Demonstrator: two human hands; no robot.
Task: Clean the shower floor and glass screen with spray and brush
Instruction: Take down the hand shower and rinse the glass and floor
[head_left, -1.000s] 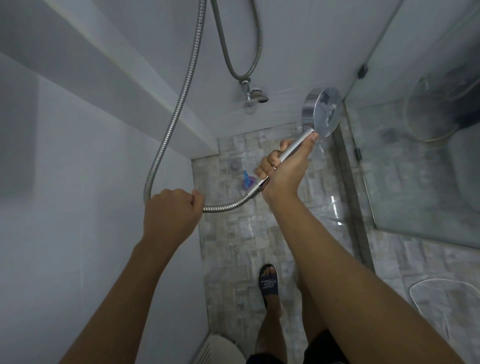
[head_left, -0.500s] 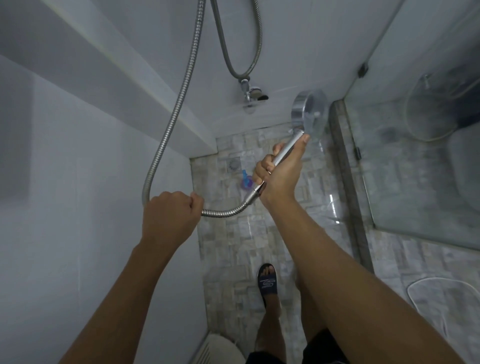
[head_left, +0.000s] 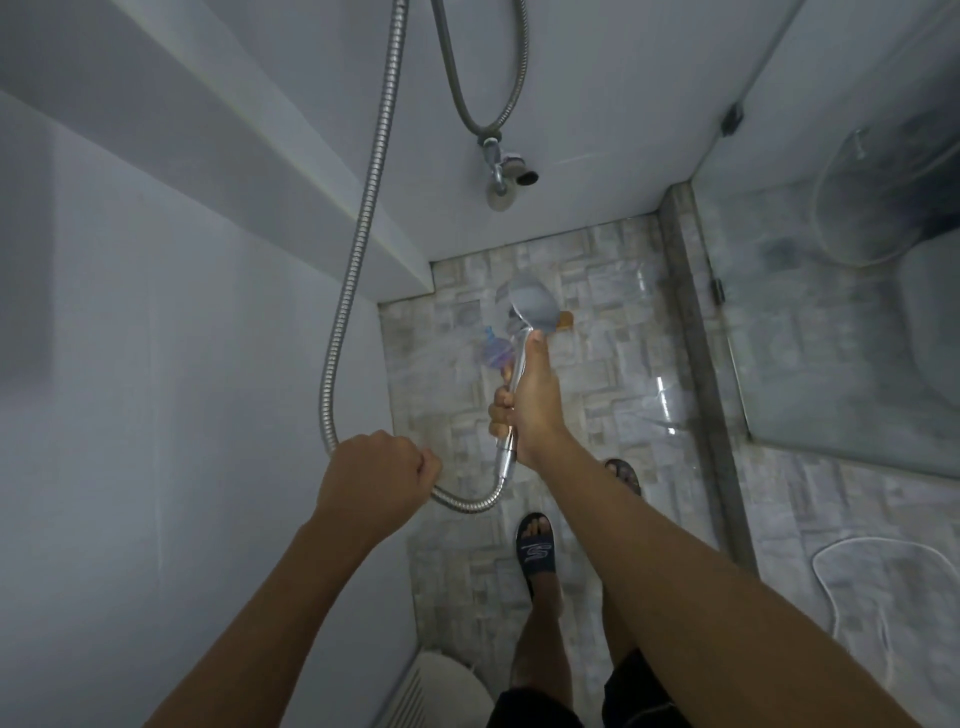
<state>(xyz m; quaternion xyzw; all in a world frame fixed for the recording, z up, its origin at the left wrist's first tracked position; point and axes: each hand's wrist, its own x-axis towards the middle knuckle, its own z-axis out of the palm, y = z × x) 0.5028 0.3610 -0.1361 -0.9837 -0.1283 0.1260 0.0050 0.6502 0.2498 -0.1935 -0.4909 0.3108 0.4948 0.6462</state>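
The right grip (head_left: 530, 410) holds the shower head (head_left: 532, 304) tight. The left grip (head_left: 374, 478) is curled around the silver hose (head_left: 362, 234).

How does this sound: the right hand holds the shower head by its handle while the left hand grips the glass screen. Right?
Not quite. The head view shows the left hand gripping the metal hose, not the glass screen, which stands untouched on the right. The right hand does hold the shower head by its handle.
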